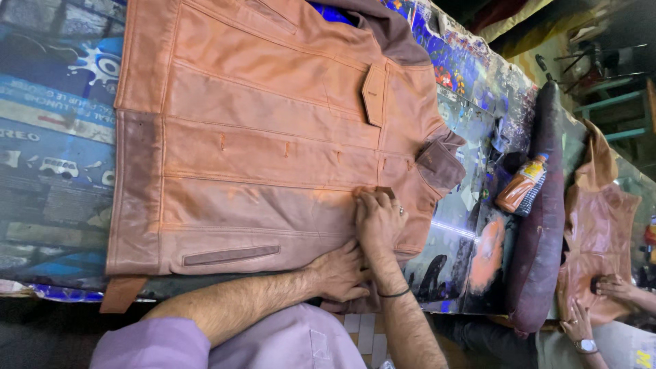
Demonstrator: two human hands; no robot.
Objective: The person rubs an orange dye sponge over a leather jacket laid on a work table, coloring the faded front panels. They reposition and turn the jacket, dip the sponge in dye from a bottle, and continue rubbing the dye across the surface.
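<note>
Two hands smoothing a tan leather jacket laid flat on the bench.

The jacket (273,137) lies spread, front up, on the printed bench (55,137), collar toward a bottle (523,184) and a dark cushion (543,205). The right hand (379,219) presses its gathered fingertips on the chest flap; the left hand (342,273) lies spread flat at the near edge. It looks like a flattening step; the next move likely calls for firm, even pressure. A co-worker's hands (601,294) handle another leather piece.
</note>
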